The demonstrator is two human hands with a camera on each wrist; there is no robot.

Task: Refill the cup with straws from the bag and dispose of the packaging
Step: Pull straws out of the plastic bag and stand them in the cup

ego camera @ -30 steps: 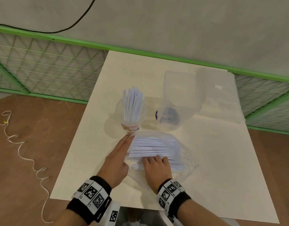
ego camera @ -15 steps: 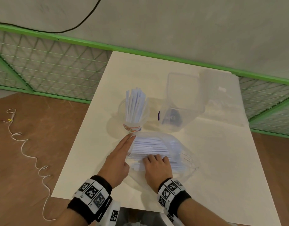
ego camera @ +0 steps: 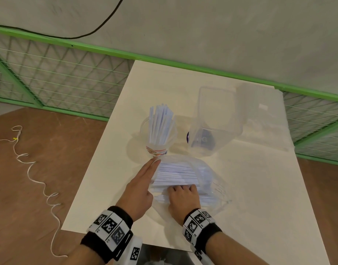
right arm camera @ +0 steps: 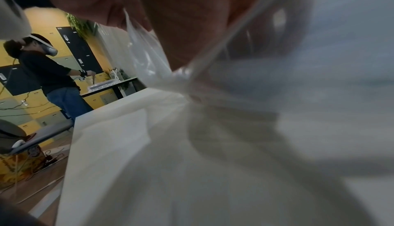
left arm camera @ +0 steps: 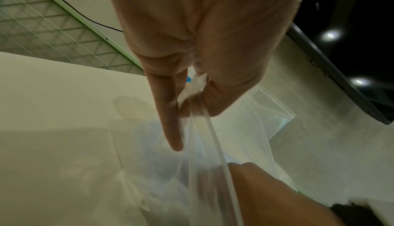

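right hand [ego camera: 183, 196] fingertips hidden among bag [ego camera: 208, 173] straws [ego camera: 175, 174]

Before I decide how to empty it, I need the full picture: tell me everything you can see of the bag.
The bag is clear, thin, crinkly plastic, lying flat on the table just in front of the cup. A stack of white straws lies sideways inside it. The left hand pinches its bunched left edge between thumb and fingers, index finger straight. The right hand curls over its near side, pinching a fold of film. Whether its mouth is open cannot be told.
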